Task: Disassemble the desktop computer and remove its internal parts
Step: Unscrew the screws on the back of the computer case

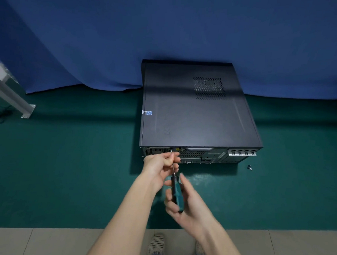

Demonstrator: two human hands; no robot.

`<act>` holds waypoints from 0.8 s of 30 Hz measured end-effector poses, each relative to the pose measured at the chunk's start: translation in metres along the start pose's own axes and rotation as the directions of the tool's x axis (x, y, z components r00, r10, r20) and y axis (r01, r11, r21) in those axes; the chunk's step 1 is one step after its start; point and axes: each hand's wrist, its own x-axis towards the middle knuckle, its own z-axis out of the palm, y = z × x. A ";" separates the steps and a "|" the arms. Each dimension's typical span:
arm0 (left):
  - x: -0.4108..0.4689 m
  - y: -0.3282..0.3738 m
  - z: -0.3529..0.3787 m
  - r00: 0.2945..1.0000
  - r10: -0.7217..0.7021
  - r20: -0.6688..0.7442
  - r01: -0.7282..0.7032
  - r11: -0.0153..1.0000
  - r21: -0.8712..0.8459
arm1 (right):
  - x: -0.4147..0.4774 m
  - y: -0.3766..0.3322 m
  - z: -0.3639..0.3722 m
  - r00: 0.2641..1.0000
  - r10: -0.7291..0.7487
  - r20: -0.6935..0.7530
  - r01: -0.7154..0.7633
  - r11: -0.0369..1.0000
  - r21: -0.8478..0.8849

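Our left hand (pixel 161 163) is pinching the thin metal shaft of the screwdriver (pixel 176 195) up near its tip, fingers (pixel 169 158) bunched tight around it. Our right hand (pixel 183 200) is holding the black-and-teal handle lower down, thumb on one side, the other fingers curling behind it and the forefinger sticking out fairly straight.

The tip is sitting right at the top edge of the back panel of the computer (pixel 193 113), just past our left fingertips, toward the left part of that panel. The computer is lying flat on a green mat (pixel 74 161), back end facing us, lid still on.

A small blue-and-white sticker (pixel 147 112) is sitting at the left edge of the lid, but it's way too blurry to read. A patch of vent holes (pixel 208 88) is showing further back on the lid.

Off to the right of the case, a loose screw or two (pixel 250 167) is lying on the mat, well apart from our hands. Blue cloth (pixel 169 30) is hanging behind, and our shoes (pixel 156 243) are poking in on the pale floor tiles (pixel 40 241).
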 end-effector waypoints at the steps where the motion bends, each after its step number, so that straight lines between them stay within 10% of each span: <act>1: -0.001 0.000 -0.002 1.000 -0.007 0.030 0.007 1.000 -0.018 | 0.000 -0.001 -0.003 1.000 -0.030 0.009 0.030 0.999 -0.027; 5: 0.000 -0.002 0.006 0.993 0.089 -0.075 -0.075 0.982 0.173 | 0.012 0.011 -0.010 0.869 -0.468 -0.161 0.269 0.719 -0.641; 10: 0.004 0.001 -0.001 1.000 0.014 0.010 -0.015 0.996 0.086 | 0.000 0.002 -0.006 0.995 0.008 0.099 -0.006 1.000 -0.029; 12: 0.003 0.001 -0.004 0.999 0.001 0.051 -0.002 1.000 0.022 | 0.001 0.002 -0.005 0.997 -0.046 0.066 0.054 0.991 -0.123; 16: 0.000 -0.004 0.004 0.988 0.106 -0.111 -0.082 0.977 0.198 | 0.012 0.022 -0.007 0.875 -0.462 -0.148 0.137 0.527 -0.839; 19: 0.001 0.000 0.004 0.992 0.074 -0.107 -0.054 0.983 0.174 | 0.010 0.013 0.000 0.960 -0.249 -0.124 0.194 0.919 -0.344; 21: 0.001 0.002 -0.001 0.999 0.015 -0.029 -0.012 0.996 0.087 | 0.005 0.005 -0.002 0.999 -0.030 0.010 0.029 0.998 0.056; 24: -0.001 -0.002 0.000 0.999 0.031 0.008 -0.032 0.998 0.058 | 0.009 0.006 -0.012 0.968 -0.233 -0.096 0.206 0.951 -0.232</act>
